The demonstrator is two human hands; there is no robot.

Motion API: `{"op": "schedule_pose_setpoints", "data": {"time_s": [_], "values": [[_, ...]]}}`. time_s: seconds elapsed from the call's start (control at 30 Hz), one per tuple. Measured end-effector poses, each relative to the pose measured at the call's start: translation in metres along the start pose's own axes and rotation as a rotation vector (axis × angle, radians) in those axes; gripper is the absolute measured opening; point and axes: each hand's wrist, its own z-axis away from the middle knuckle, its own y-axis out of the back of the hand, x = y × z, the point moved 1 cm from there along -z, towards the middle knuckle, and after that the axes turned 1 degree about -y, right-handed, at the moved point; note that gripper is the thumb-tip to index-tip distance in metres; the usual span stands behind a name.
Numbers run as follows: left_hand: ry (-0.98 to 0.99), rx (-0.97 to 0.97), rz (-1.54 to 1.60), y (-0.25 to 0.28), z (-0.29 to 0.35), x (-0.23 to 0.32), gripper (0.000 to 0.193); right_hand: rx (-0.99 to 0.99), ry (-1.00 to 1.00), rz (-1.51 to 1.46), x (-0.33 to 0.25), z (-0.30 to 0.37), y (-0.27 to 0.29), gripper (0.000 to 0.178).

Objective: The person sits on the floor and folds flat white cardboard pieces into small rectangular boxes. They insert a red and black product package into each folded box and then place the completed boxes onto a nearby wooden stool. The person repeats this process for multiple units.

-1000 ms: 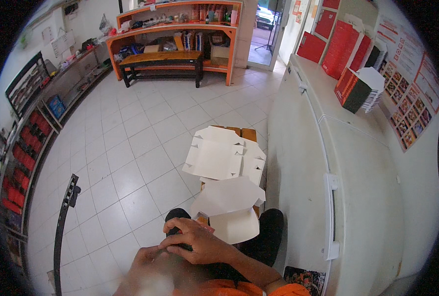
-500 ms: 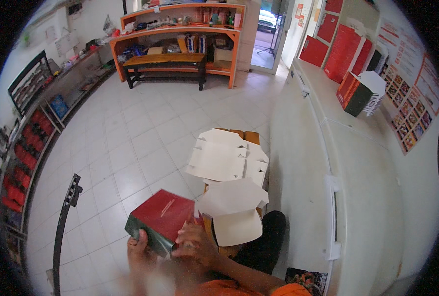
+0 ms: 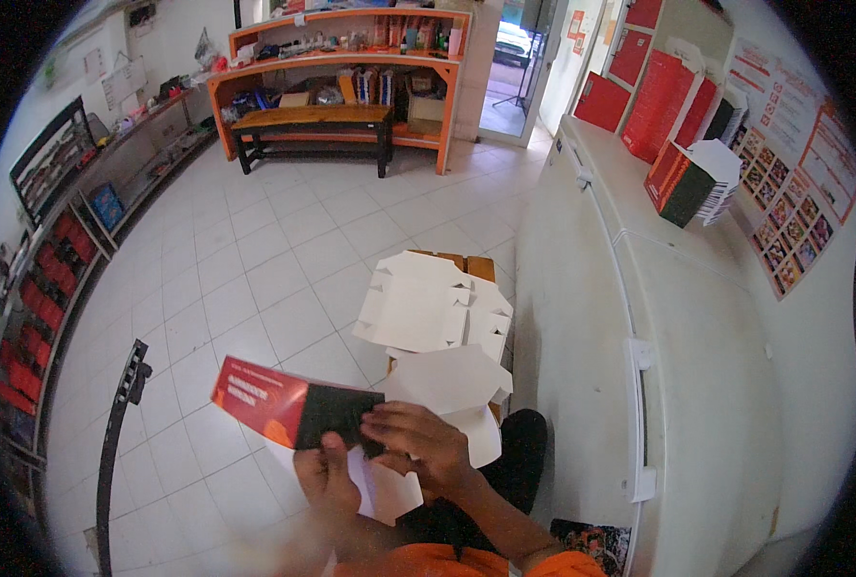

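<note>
A red and dark green cardboard box with a white inside is held in front of me, tilted, its white flap hanging down. Along its lower edge my left hand grips the card, the thumb up on the dark green panel. My right hand is closed at the panel's right end, fingers bent over the edge; its fingertips are partly hidden. Just beyond my right hand, flat white box blanks lie on a wooden stool. A partly bent white blank rests on the near side.
To the right runs a long white chest freezer with stacked red and green boxes on top. A black strap-like stand rises at the left. Farther off are a wooden bench, an orange shelf unit and shelves along the left wall.
The box has been turned, so its dark green panel and printed red side now face up and white card shows below. Both hands have shifted right along it.
</note>
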Motion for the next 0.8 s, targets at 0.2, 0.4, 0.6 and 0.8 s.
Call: {"op": "schedule_pose_setpoints", "data": {"time_s": [0.2, 0.4, 0.6, 0.8], "values": [[-0.004, -0.003, 0.116, -0.013, 0.017, -0.019, 0.032, 0.13, 0.047, 0.131, -0.008, -0.001, -0.001, 0.032], [0.219, -0.005, 0.357, -0.011, 0.015, -0.016, 0.032, 0.174, 0.019, 0.165, -0.011, -0.005, 0.003, 0.026], [0.184, -0.133, 0.412, 0.005, 0.011, -0.036, 0.032, 0.195, 0.008, 0.093, -0.006, -0.016, 0.002, 0.024], [0.154, -0.011, 0.336, -0.005, 0.002, -0.027, 0.045, 0.106, 0.033, 0.116, 0.004, -0.018, 0.002, 0.024]]}}
